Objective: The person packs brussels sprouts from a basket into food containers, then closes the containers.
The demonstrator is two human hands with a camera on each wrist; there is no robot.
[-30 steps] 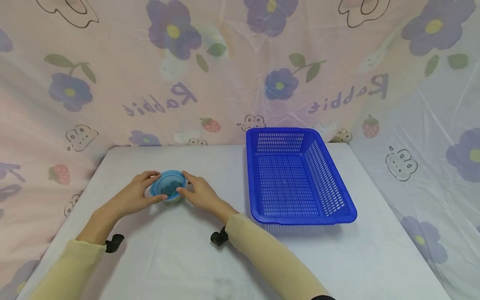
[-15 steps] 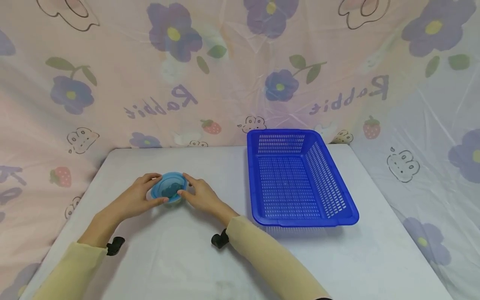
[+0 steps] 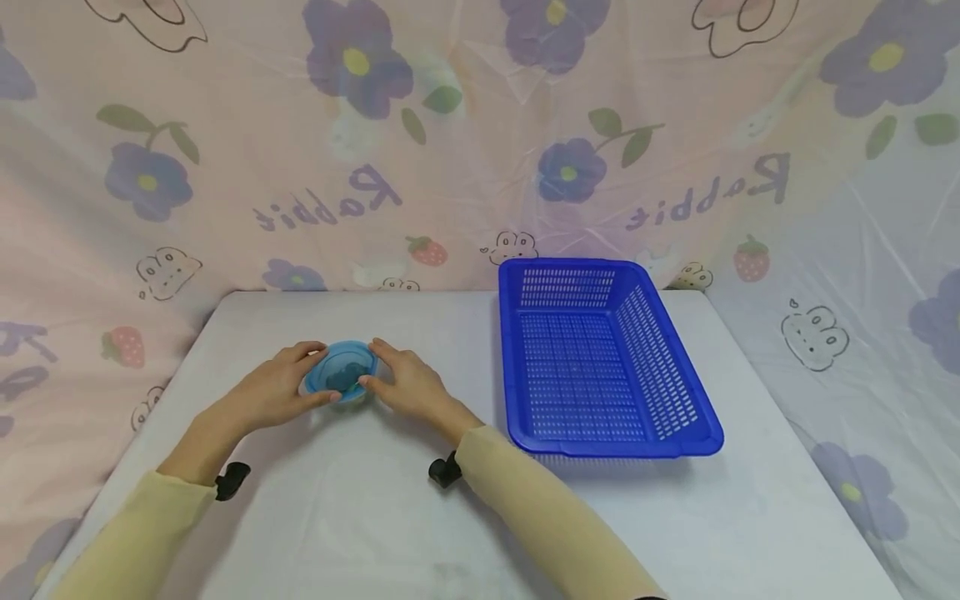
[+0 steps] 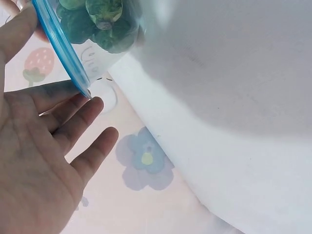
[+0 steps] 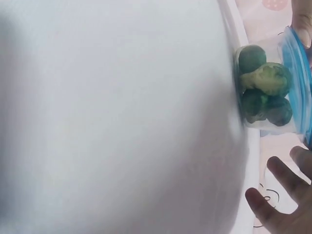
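Note:
A small clear round container (image 5: 274, 52) with a light-blue lid (image 3: 341, 352) stands on the white table, left of the middle. Through its wall show several green Brussels sprouts (image 4: 104, 13). On the left side of the lid, my left hand (image 3: 279, 388) holds the rim, thumb at the near edge and fingers at the far edge. Opposite it, my right hand (image 3: 408, 385) grips the lid's right side between thumb and forefinger. In both wrist views the other fingers are spread, apart from the container. The lid sits over the container's mouth; whether it is fully seated, I cannot tell.
A large blue perforated plastic basket (image 3: 510, 375) stands to the right on the white table (image 3: 375, 508). Behind the table hangs a pink cloth (image 3: 465, 192) printed with flowers, rabbits and strawberries. A small black device (image 3: 232, 481) is strapped at each wrist.
Both hands stay at the lid's rim with barely any movement. The head view has shifted slightly, so the basket appears a little farther right.

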